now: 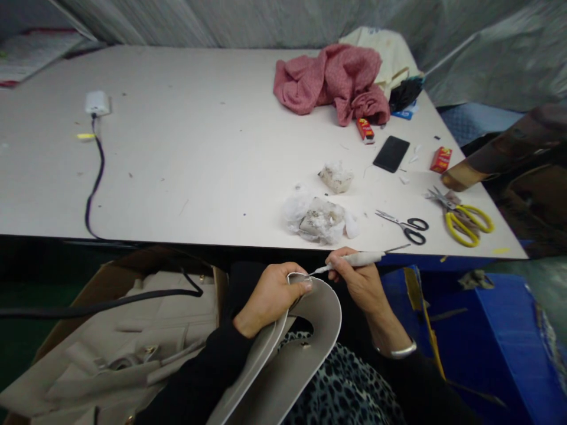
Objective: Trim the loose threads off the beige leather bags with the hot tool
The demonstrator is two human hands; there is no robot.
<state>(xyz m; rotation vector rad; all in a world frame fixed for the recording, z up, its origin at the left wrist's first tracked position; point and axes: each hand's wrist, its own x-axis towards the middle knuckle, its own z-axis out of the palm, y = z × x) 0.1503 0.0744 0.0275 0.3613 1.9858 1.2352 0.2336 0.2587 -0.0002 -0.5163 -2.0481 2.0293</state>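
From where I'm standing, the left hand [272, 295]'s pinching a curvy grey piece [292, 378] — right hand [354, 274]'s pinching a white-handled tool [365, 258], tip right at its edge.

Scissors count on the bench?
2 in view: the black-handled pair near the table's front edge, and the yellow-handled pair to its right, near the corner. More could be hidden under the pink cloth.
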